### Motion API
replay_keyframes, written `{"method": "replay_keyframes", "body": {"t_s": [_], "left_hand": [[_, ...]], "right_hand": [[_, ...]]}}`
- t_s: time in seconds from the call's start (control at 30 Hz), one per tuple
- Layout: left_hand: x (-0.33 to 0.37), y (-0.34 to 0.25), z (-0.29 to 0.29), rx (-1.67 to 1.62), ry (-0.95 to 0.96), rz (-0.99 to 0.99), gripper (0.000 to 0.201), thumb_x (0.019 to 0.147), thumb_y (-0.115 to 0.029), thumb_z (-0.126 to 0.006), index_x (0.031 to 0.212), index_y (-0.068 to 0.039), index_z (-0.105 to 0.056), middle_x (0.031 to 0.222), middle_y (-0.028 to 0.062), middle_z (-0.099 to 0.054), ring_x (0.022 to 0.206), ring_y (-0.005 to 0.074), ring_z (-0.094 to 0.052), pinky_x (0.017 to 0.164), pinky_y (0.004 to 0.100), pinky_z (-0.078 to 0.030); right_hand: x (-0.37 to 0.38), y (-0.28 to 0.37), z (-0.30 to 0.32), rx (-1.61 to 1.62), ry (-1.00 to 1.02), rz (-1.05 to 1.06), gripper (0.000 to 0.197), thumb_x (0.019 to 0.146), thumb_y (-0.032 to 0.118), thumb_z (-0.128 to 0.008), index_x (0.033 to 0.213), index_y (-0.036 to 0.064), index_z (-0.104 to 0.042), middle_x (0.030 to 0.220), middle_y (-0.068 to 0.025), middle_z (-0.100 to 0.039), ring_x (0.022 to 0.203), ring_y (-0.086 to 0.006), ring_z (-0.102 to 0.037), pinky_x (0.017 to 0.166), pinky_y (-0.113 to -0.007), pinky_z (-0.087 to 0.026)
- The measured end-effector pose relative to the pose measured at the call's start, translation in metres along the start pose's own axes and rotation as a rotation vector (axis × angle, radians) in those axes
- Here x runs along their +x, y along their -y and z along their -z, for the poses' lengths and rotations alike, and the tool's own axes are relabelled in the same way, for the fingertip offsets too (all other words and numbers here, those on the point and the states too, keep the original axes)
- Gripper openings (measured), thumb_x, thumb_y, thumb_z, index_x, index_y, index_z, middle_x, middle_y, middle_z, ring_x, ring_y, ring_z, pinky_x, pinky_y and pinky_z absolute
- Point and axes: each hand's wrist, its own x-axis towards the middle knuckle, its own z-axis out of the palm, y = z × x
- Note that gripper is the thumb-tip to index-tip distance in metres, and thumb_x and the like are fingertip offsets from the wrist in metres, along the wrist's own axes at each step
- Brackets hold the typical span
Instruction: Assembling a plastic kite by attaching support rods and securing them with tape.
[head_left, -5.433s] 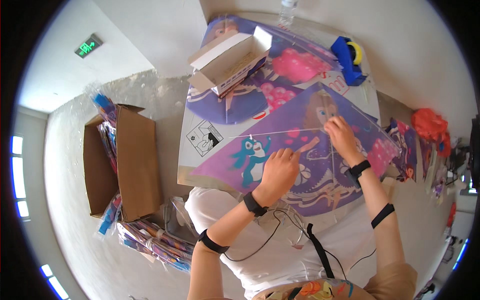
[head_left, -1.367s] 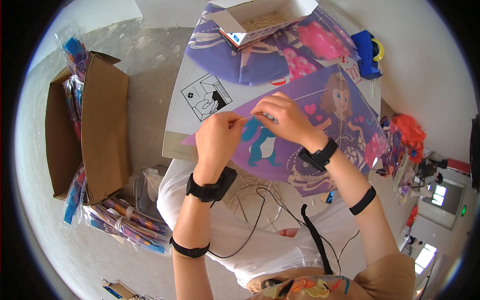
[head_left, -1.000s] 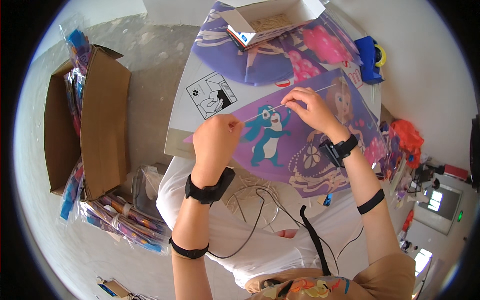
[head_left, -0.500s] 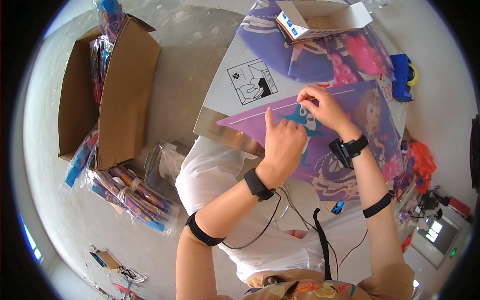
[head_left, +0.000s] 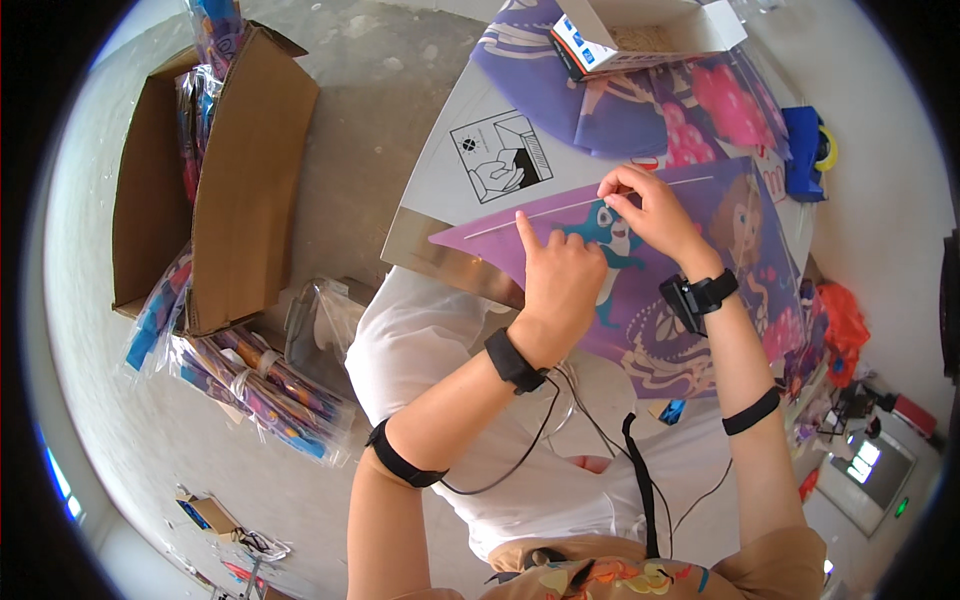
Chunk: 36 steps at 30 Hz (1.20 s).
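Note:
A purple sheet (head_left: pixel 650 275) printed with cartoon figures lies over the work surface in front of me, tapering to a point at the left. Along its far edge runs a thin white stick (head_left: pixel 570 212). My left hand (head_left: pixel 562 285) rests on the sheet with the index finger stretched to the stick and the other fingers curled, gripping nothing. Farther right, the thumb and fingertips of my right hand (head_left: pixel 645 210) pinch together at the stick's middle, partly hiding it. Both wrists wear black straps.
An open white box (head_left: pixel 650 58) sits on more printed sheets (head_left: pixel 570 110) at the far side. Beside them is a blue tape dispenser (head_left: pixel 803 155). On the left stands a cardboard carton (head_left: pixel 245 200), with bagged printed rolls (head_left: pixel 265 395) in front. Cables hang below my left wrist.
My left index finger has slid a little left along the stick. The stick has shifted slightly right on the sheet, and my right hand keeps its pinch near the same place.

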Motion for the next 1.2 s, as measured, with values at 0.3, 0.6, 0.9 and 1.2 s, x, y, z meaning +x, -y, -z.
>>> {"method": "replay_keyframes", "body": {"t_s": [0.3,0.6,0.9,1.2], "left_hand": [[0.001,0.000,0.005,0.012,0.077,0.000,0.008,0.078,-0.005,-0.061,0.085,-0.007,-0.064,0.080,0.0048,-0.059,0.089,0.0256,-0.061,0.108,0.0687,-0.026],[0.001,0.000,0.000,0.001,0.087,-0.009,0.010,0.078,-0.006,-0.061,0.087,-0.006,-0.064,0.082,0.0063,-0.059,0.090,0.0270,-0.060,0.107,0.0690,-0.028],[0.000,-0.001,0.003,0.012,0.109,0.009,0.020,0.078,-0.006,-0.063,0.098,-0.006,-0.065,0.085,0.0066,-0.060,0.092,0.0270,-0.059,0.105,0.0707,-0.029],[0.001,-0.001,-0.002,-0.021,0.063,0.019,0.017,0.069,-0.002,-0.070,0.085,-0.006,-0.065,0.085,0.0066,-0.062,0.092,0.0261,-0.061,0.106,0.0731,-0.026]], "right_hand": [[-0.001,0.000,-0.002,-0.046,-0.016,0.025,0.006,0.087,-0.005,-0.059,0.092,-0.0011,-0.059,0.090,-0.0037,-0.056,0.080,-0.0118,-0.058,0.073,-0.026,-0.049],[-0.002,0.000,-0.001,-0.072,-0.033,0.029,0.007,0.087,-0.005,-0.059,0.093,-0.0003,-0.059,0.091,-0.0043,-0.056,0.080,-0.0131,-0.060,0.072,-0.027,-0.050],[-0.001,-0.006,-0.004,-0.217,-0.077,0.152,0.007,0.085,-0.002,-0.061,0.091,0.0004,-0.058,0.090,-0.0062,-0.057,0.083,-0.0187,-0.059,0.074,-0.030,-0.050],[-0.009,0.005,0.000,-0.397,-0.142,0.250,0.022,0.078,0.006,-0.069,0.098,0.0055,-0.063,0.095,-0.0063,-0.060,0.095,-0.0242,-0.059,0.088,-0.037,-0.046]]}}
